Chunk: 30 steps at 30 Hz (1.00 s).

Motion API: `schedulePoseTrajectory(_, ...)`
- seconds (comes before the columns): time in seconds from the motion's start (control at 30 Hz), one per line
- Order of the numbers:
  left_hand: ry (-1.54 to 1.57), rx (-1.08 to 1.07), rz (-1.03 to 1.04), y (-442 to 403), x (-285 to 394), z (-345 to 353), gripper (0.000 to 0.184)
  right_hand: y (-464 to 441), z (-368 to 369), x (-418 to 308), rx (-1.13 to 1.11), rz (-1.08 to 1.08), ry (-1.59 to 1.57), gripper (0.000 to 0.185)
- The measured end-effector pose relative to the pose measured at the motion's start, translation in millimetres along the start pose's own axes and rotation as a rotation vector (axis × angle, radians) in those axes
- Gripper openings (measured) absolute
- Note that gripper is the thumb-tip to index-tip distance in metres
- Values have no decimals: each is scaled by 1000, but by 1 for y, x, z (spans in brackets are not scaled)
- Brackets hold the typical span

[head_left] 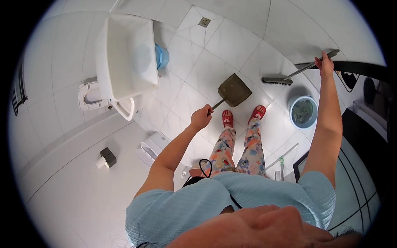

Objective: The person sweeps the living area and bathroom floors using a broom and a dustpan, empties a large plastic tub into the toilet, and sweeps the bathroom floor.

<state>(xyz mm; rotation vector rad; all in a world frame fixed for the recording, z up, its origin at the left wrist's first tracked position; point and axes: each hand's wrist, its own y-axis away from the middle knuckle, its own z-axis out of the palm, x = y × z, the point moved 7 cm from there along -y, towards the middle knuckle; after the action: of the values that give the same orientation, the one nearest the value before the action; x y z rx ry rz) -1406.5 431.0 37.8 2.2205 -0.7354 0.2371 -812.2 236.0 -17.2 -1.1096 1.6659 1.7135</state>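
Note:
My left hand (201, 117) is closed round the handle of a dark olive dustpan (235, 91), its pan held out in front of my feet. Whether the pan touches the floor I cannot tell. My right hand (325, 65) grips the grey handle of a broom (278, 80) near its upper end, out to the right. Dark bristles on the broom head point down at the tiles, to the right of the dustpan and apart from it.
A light blue bucket (303, 112) with something in it stands right of my feet. On the left are a large white tub (132, 58), a blue bucket (162, 56) and a toilet (92, 95). A drain (204, 22) lies at the far floor. A green-handled brush (281, 165) is at lower right.

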Motion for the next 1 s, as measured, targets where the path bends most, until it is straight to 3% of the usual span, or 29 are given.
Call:
schedulePoseTrajectory(0.17, 67, 30, 6, -2, 8, -5, 14, 12, 20, 9, -54, -87, 45, 34)
schedulePoseTrajectory(0.3, 127, -25, 55, -8, 26, 1, 16, 113, 67, 53, -482, -121, 18, 27)
schedulePoseTrajectory(0.4, 182, -54, 121, -10, 58, 1, 25, 203, 95, 123, -699, -390, 306, 45)
schedulePoseTrajectory(0.43, 204, -86, 144, -11, 68, 3, 34, 245, 106, 137, -769, -350, 267, 47)
schedulePoseTrajectory(0.53, 185, -137, 215, -9, 112, -9, 51, 327, 136, 166, -838, -366, 246, 36)
schedulePoseTrajectory(0.6, 145, -158, 258, -6, 124, -5, 59, 348, 152, 188, -860, -369, 401, 38)
schedulePoseTrajectory(0.7, 251, -90, 278, -4, 114, 8, 61, 352, 154, 206, -905, -252, 255, 42)
schedulePoseTrajectory(0.77, 453, 66, 372, 1, 107, 7, 49, 361, 155, 215, -902, -254, 207, 43)
schedulePoseTrajectory(0.9, 355, 61, 359, 5, 95, 7, 36, 361, 131, 241, -767, -164, 120, 45)
schedulePoseTrajectory(0.93, 355, 46, 296, 3, 80, 10, 33, 359, 124, 253, -756, -170, 116, 45)
schedulePoseTrajectory(1.0, 357, -27, 120, 2, 67, 7, 27, 341, 84, 302, -581, -187, 396, 49)
